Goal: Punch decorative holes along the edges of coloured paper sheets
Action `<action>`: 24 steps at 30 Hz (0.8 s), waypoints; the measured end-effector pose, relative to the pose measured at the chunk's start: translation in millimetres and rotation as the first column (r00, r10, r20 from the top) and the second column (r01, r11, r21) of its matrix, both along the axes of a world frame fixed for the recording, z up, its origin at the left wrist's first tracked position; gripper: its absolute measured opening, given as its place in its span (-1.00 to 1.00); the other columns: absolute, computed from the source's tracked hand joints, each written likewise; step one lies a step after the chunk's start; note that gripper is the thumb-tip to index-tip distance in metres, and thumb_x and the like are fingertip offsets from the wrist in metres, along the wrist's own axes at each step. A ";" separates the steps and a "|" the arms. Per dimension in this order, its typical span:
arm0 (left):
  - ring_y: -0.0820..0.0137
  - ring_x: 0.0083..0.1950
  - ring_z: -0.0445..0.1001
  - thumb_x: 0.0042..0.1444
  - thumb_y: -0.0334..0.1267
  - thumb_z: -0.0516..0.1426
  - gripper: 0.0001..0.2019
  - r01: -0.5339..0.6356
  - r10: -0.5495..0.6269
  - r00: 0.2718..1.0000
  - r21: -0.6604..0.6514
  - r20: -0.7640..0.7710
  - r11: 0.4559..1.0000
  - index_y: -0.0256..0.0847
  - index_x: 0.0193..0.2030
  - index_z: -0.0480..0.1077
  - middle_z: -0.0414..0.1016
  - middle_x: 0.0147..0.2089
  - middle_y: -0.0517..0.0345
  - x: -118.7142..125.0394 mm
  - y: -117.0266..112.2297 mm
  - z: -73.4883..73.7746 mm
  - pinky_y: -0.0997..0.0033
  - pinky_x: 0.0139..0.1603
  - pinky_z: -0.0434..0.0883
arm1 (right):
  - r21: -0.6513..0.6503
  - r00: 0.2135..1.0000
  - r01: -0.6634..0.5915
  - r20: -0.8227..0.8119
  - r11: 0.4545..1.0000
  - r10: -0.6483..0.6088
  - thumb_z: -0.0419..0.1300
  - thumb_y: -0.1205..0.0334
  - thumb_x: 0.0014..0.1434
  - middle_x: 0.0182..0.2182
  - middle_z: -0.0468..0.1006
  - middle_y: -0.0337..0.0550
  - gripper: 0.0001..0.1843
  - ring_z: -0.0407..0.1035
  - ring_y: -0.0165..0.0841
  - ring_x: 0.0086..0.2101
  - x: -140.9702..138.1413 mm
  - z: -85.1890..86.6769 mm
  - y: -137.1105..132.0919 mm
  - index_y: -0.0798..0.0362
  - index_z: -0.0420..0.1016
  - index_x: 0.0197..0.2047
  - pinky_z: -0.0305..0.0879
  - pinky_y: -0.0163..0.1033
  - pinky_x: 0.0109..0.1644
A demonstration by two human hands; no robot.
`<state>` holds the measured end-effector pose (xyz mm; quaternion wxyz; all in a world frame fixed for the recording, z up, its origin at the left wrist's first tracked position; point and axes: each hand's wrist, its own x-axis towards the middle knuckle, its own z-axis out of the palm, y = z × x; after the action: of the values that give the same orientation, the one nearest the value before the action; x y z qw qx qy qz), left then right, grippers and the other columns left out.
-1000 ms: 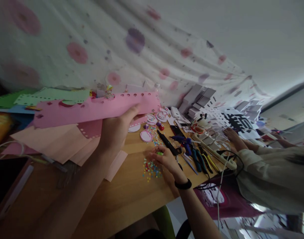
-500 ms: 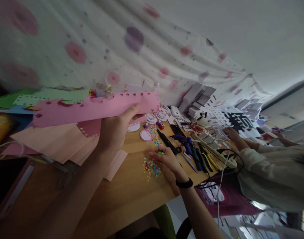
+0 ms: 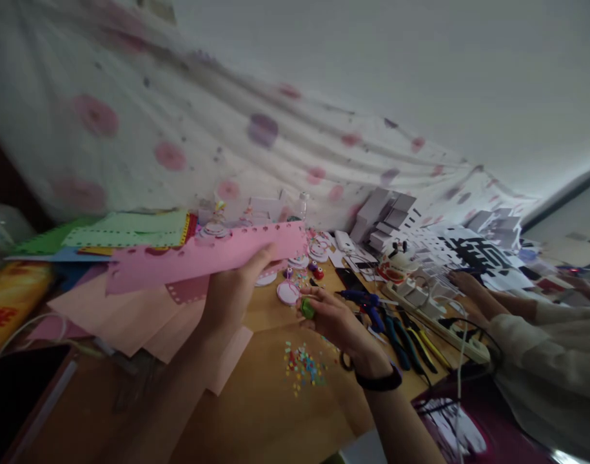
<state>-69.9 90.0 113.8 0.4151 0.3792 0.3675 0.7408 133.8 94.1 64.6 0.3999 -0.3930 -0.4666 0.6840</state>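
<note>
Holds the long pink paper strip (image 3: 207, 256), with small holes along its far edge, in the left hand (image 3: 236, 283), thumb on top. Grasps a small rounded green object (image 3: 307, 308), perhaps a craft punch, in the fingers of the right hand (image 3: 336, 322), apart from the strip. Seems to be at a step of punching; for a next hole, would need to bring both together and align. Below the right hand, scattered tiny many-coloured bits (image 3: 304, 367); left of the left hand, fanned peach paper sheets (image 3: 111, 309). Beyond the right fingertips, near, a round white disc with pink rim (image 3: 288, 293); to the right, crowding that side, a dark blue glue gun (image 3: 365, 299).
</note>
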 end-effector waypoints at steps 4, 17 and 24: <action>0.09 0.07 0.57 -0.05 -0.13 0.34 -0.84 -0.030 0.016 0.966 -0.048 -0.260 0.998 -0.10 -0.34 0.58 0.66 -0.14 0.10 -6.3 -2.1 0.4 0.00 0.31 0.37 | 0.180 0.976 -0.181 -0.088 0.967 0.199 0.48 0.10 0.04 -0.11 0.60 -0.14 -0.48 0.51 -0.30 -0.03 -15.7 48.8 1.1 -0.01 0.48 0.03 0.39 -0.10 0.17; 0.13 -0.04 0.55 0.06 -0.01 0.30 -0.80 -0.297 0.328 0.836 0.139 -0.439 0.945 -0.03 -0.31 0.48 0.60 -0.26 0.20 20.2 -17.6 0.1 0.04 0.31 0.35 | 0.454 0.967 0.122 -0.256 0.883 -0.002 0.60 0.17 -0.17 -0.18 0.54 -0.24 -0.48 0.43 -0.37 -0.30 -43.2 48.8 -0.8 -0.10 0.50 -0.14 0.45 -0.32 -0.32; 0.13 -0.13 0.59 0.05 0.05 0.27 -0.78 -0.205 0.199 0.851 0.040 -0.485 0.978 0.01 -0.27 0.55 0.62 -0.21 0.19 27.2 -16.6 -15.9 0.03 0.14 0.50 | 0.373 0.956 0.136 -0.294 0.918 -0.022 0.62 0.18 -0.23 -0.20 0.55 -0.22 -0.42 0.45 -0.37 -0.28 -36.9 40.9 -7.3 -0.07 0.52 -0.12 0.45 -0.34 -0.27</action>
<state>-42.7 73.4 97.9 0.2318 0.5097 0.5029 0.6585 96.8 86.9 105.5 0.5604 -0.2223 -0.5146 0.6097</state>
